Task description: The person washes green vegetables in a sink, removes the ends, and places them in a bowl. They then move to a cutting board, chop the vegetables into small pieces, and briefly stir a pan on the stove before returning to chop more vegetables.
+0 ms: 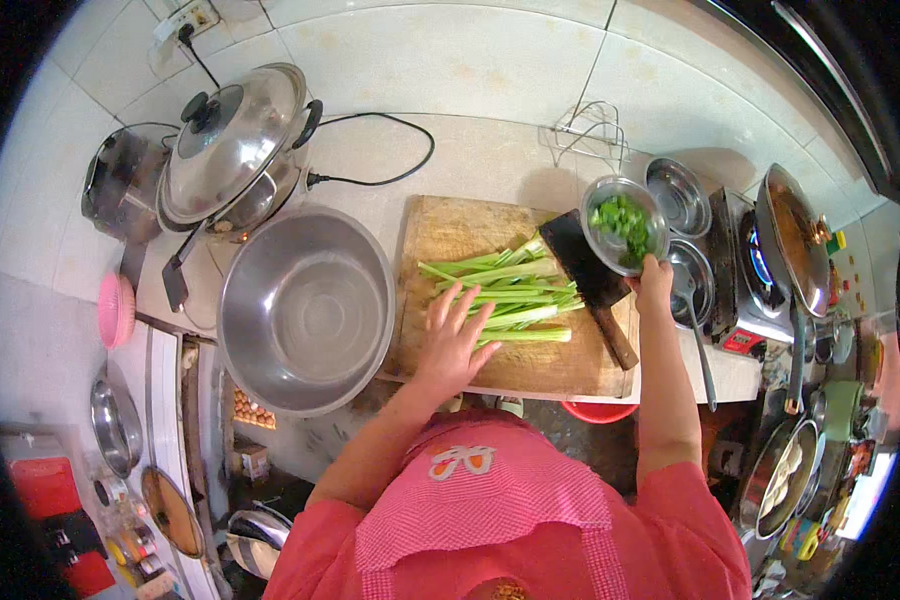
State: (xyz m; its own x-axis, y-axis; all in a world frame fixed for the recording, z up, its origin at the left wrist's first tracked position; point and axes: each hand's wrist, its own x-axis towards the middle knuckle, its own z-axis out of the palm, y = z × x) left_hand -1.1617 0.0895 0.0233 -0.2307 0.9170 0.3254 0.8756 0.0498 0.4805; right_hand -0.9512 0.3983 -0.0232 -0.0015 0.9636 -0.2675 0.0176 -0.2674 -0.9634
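Cut green stalks, which look like celery (525, 292), lie in a loose bundle on a wooden cutting board (487, 217). My left hand (454, 337) rests with spread fingers at the left ends of the stalks. In my right hand (651, 281) is the near rim of a small metal bowl (598, 240) with chopped green leaves (624, 225) inside. That bowl is held up over the board's right side, partly covering a cleaver (581, 259). The cleaver's dark blade lies beside the stalks, its wooden handle (613, 337) pointing towards me.
A large steel basin (307, 315) stands left of the board, with a lidded electric pot (232, 150) behind it. Two metal bowls (679, 199) sit at right, one holding a ladle (699, 337). Beyond them, a lit gas stove (750, 277) carries a lidded pan (791, 240).
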